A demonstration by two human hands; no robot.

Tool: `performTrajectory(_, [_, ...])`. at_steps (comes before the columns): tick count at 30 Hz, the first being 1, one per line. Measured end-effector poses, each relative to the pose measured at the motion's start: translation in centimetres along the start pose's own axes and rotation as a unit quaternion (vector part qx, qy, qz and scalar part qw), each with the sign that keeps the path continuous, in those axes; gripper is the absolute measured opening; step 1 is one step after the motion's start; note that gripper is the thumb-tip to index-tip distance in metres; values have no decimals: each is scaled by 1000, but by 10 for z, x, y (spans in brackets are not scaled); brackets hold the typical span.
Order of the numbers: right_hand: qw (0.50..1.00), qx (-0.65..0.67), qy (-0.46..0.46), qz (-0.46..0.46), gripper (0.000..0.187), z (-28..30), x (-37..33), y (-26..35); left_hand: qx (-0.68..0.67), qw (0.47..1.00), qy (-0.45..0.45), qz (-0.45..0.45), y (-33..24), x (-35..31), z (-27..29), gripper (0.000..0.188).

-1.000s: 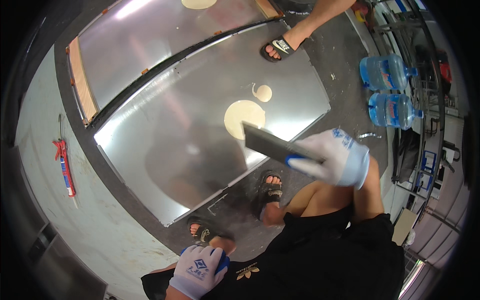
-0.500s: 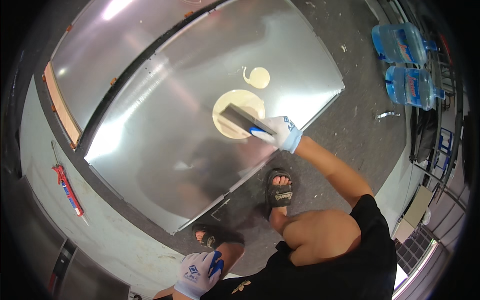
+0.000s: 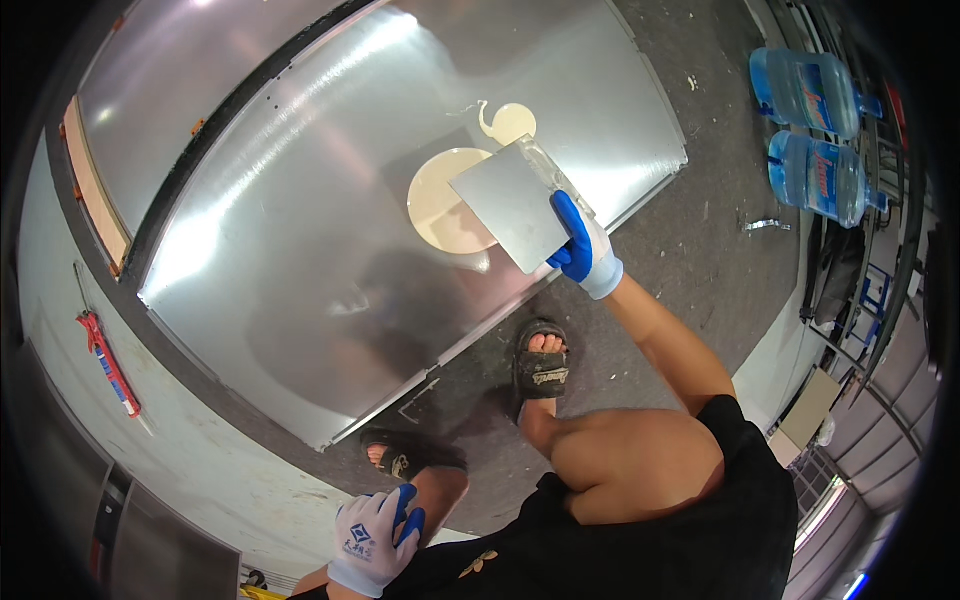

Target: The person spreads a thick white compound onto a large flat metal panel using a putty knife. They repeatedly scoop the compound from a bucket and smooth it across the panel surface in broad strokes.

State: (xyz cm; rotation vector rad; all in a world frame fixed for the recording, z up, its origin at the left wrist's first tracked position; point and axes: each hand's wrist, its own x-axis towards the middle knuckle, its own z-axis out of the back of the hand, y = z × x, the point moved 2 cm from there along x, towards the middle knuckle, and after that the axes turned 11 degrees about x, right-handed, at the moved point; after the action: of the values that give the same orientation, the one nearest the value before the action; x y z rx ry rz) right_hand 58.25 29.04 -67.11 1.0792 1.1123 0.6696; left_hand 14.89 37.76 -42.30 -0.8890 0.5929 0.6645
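Note:
In my right hand (image 3: pixel 588 250), gloved in white with blue palm and fingers, is a flat metal scraper (image 3: pixel 510 205) with a broad rectangular blade. Its blade is tilted up above the large metal sheet (image 3: pixel 330 230) and covers the right part of a round cream-coloured puddle (image 3: pixel 440 200). A smaller cream puddle (image 3: pixel 514 122) with a thin curled tail lies just beyond the scraper. My left hand (image 3: pixel 375 540), in a matching glove, rests by my left knee. It holds nothing, and its visible blue fingers are slightly apart.
Another metal sheet (image 3: pixel 220 80) lies at the far left, past a dark strip. A red caulking gun (image 3: pixel 110 365) is on the floor at left. Two blue water bottles (image 3: pixel 820 175) lie by a rack at right. My sandalled feet are by the sheet's near edge.
My right hand has lifted and turned the scraper, so its broad blade face now shows above the large puddle's right side. My left hand stays by the knee. The view has shifted slightly.

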Motion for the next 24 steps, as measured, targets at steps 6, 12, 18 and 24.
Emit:
performTrajectory(6, [970, -222, -88, -46, 23, 2, -5, 43, 3, 1000, 5, 13, 1, -3, -8, 40])
performTrajectory(12, [870, -383, 59, 304, 32, -41, -4, 82, 0, 1000, 2, 26, 1, -2, -13, 38])
performTrajectory(18, [823, -384, 136, 396, 32, -74, -25, 81, 6, 999, 2, 44, 0, -6, -15, 37])
performTrajectory(24, [943, -239, 66, 221, 20, -72, -11, 70, 2, 998, 17, 53, -1, -8, -17, 39])
